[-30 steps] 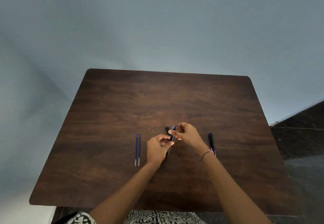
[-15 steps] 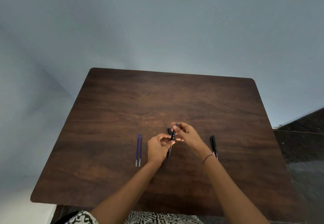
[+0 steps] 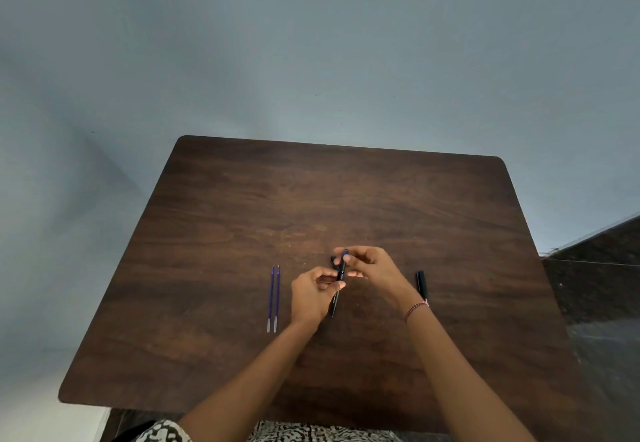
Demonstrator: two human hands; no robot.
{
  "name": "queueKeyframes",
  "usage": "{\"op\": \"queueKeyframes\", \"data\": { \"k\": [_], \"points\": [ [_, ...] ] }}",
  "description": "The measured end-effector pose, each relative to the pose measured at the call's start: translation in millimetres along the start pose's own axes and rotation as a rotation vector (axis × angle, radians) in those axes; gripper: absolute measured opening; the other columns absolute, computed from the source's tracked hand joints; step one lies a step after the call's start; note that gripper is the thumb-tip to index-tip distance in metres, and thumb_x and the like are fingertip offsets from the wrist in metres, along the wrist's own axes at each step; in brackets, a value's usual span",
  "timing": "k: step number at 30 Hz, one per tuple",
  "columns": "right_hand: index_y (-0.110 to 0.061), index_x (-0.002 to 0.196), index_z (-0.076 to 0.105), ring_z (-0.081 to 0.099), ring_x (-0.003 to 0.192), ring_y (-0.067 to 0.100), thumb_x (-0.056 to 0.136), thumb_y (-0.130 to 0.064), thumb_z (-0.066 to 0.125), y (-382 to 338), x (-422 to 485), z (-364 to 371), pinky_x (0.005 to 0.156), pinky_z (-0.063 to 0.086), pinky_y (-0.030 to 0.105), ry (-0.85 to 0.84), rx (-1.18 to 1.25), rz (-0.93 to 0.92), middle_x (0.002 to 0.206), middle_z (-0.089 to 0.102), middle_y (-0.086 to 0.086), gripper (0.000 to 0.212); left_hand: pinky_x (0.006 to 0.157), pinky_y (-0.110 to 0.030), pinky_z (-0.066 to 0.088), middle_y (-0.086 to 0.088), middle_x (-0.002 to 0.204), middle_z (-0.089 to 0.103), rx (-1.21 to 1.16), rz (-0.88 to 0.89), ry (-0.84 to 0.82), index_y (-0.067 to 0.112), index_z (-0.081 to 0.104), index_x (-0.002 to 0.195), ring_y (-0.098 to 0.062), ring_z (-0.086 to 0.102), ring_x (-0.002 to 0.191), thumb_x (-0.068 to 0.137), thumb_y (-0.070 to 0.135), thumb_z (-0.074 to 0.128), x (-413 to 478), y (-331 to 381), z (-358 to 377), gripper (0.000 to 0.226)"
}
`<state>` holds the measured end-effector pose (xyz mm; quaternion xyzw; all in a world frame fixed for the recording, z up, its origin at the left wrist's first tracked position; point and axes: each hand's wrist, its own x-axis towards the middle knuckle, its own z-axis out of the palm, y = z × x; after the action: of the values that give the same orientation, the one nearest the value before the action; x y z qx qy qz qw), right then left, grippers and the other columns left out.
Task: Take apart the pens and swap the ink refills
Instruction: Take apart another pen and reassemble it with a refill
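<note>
The left hand (image 3: pixel 309 294) grips the black pen barrel (image 3: pixel 336 291) around its middle, fingers curled closed on it, the barrel raised just above the dark wooden tabletop (image 3: pixel 346 199) and angled toward the person. The right hand (image 3: pixel 372 265) pinches the blue refill end (image 3: pixel 345 254) protruding from the barrel's far end — thumb and forefinger pressed together on it. Two blue refills (image 3: pixel 273 298) lie side by side, parallel, left of the left hand. A second black pen (image 3: pixel 422 284) lies right of the right wrist, which carries a bead bracelet (image 3: pixel 415 310). A small dark part behind the barrel is too obscured to identify.
</note>
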<state>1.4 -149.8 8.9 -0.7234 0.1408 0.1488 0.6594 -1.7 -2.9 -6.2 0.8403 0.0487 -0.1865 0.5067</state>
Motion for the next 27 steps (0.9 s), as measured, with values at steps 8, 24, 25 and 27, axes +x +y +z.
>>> {"op": "queueKeyframes", "data": {
  "k": [8, 24, 25, 27],
  "points": [
    [-0.017, 0.105, 0.066, 0.065, 0.088, 0.011, 0.088, -0.027, 0.065, 2, 5, 2, 0.073, 0.054, 0.020, 0.055, -0.058, 0.037, 0.098, 0.070, 0.001, 0.020, 0.060, 0.001, 0.044, 0.011, 0.076, 0.067, -0.023, 0.001, 0.002, 0.016, 0.071, 0.088, 0.011, 0.059, 0.068, 0.073, 0.010, 0.078, 0, 0, 3, 0.018],
    [-0.018, 0.103, 0.067, 0.066, 0.092, 0.012, 0.093, -0.014, 0.057, 11, 4, 6, 0.077, 0.053, 0.019, -0.020, 0.081, 0.065, 0.097, 0.069, 0.000, 0.015, 0.058, 0.001, 0.043, 0.020, 0.072, 0.062, 0.000, 0.005, -0.028, 0.022, 0.070, 0.087, 0.014, 0.058, 0.065, 0.073, 0.011, 0.077, 7, -1, -3, 0.019],
    [-0.018, 0.092, 0.068, 0.065, 0.081, 0.008, 0.089, -0.017, 0.064, 9, 4, 7, 0.068, 0.052, 0.015, 0.018, 0.037, 0.068, 0.087, 0.069, -0.002, 0.005, 0.058, 0.000, 0.043, 0.021, 0.072, 0.062, 0.007, 0.004, -0.037, 0.021, 0.070, 0.088, 0.014, 0.058, 0.066, 0.073, 0.011, 0.077, 6, -1, -3, 0.020],
    [-0.019, 0.075, 0.063, 0.058, 0.060, 0.000, 0.078, -0.023, 0.076, 9, 7, 8, 0.055, 0.047, 0.013, 0.123, -0.067, 0.059, 0.068, 0.063, -0.008, 0.014, 0.057, 0.002, 0.042, 0.021, 0.071, 0.062, 0.001, 0.008, -0.047, 0.022, 0.069, 0.087, 0.018, 0.058, 0.065, 0.072, 0.011, 0.078, 5, -4, -3, 0.020]
  ]
}}
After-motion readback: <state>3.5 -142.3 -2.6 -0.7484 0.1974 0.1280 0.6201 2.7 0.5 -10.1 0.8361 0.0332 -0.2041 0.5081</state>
